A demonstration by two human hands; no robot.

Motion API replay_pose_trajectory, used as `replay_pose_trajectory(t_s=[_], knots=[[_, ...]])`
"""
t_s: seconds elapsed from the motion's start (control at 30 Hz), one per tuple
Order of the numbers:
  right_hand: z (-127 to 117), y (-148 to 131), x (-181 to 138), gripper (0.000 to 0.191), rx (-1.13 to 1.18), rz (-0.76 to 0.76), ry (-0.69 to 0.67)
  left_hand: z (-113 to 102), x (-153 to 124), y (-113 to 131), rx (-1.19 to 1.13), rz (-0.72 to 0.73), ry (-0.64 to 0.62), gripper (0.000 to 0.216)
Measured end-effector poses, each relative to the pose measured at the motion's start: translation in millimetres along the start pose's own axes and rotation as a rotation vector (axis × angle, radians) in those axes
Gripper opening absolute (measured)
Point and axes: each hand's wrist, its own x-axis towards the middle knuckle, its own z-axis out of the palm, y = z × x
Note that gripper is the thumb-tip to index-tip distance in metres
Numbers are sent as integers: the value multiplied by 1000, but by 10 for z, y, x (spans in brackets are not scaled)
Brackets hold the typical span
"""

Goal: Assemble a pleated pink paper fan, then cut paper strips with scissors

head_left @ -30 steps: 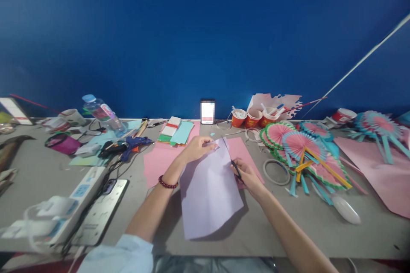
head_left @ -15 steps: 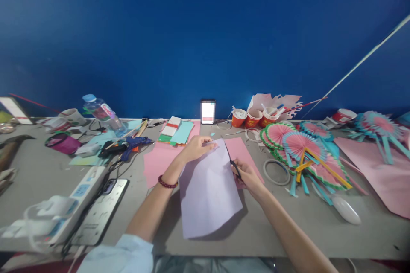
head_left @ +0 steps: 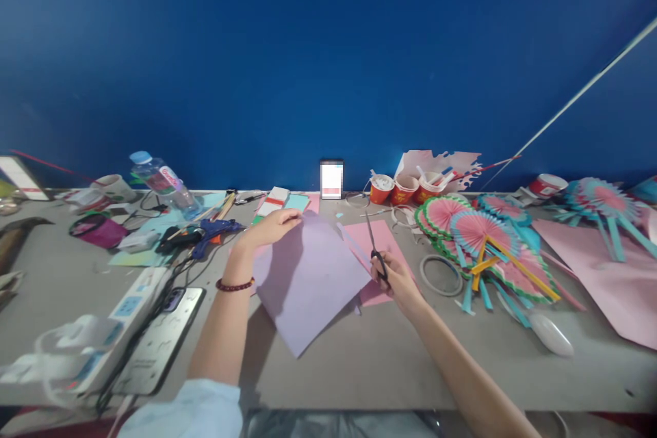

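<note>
My left hand [head_left: 274, 226] pinches the top edge of a sheet of purple paper [head_left: 313, 280], which hangs slanted above the table with one corner pointing toward me. In my right hand [head_left: 395, 274] is a pair of black-handled scissors [head_left: 377, 250], blades pointing up and away from the sheet. A narrow purple strip [head_left: 354, 243] lies between the sheet and the scissors, partly hidden behind the sheet. Under it rests pink paper [head_left: 382, 233] on the table.
At left are a power strip [head_left: 126, 308], a phone [head_left: 161, 342], a glue gun [head_left: 215, 236] and a bottle [head_left: 164, 181]. Red cups [head_left: 382, 188] stand along the wall. To the right lie a tape roll [head_left: 441, 275], folded paper fans [head_left: 485, 233] and a white spoon-like piece [head_left: 550, 334].
The purple sheet has swung left and turned with my left hand. The scissors have come away from its right edge, and a narrow strip now shows apart from it.
</note>
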Motion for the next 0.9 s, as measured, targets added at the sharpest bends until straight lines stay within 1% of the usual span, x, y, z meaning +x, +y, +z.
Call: replay_pose_trajectory(t_s=[0.03,0.1,0.2,0.27,0.3,0.37,0.43,0.5,0.6,0.67,0.73,0.8,0.9], knots=[[-12,7,13,48,15,-17,19,-60,-27,-38,-11,-13,-57,21],[-42,26,48,50,34,-70,71,-172,-85,-96,-45,-28,-127,22],[-101,43,107,48,1,-138,176,-317,-175,-155,-123,-7,-139,24],[-153,43,142,46,-86,-180,241,-394,-226,-193,-198,28,-99,29],[-183,40,157,44,-156,-209,272,-424,-246,-212,-231,33,-61,32],[-249,35,181,38,-361,-295,323,-469,-275,-242,-269,11,9,33],[-313,33,195,30,-623,-391,369,-492,-287,-247,-268,-27,56,32],[-364,35,203,25,-858,-438,401,-489,-283,-225,-244,-49,76,28],[-415,50,212,23,-1059,-393,405,-435,-240,-179,-126,-81,90,21],[-438,69,224,23,-1128,-342,390,-372,-188,-168,16,-105,101,17],[-461,93,243,21,-1173,-304,388,-302,-125,-185,142,-88,108,15],[-482,116,263,18,-1200,-282,396,-233,-64,-227,196,-61,84,16],[-502,135,285,16,-1218,-280,400,-140,10,-295,203,-52,57,24]])
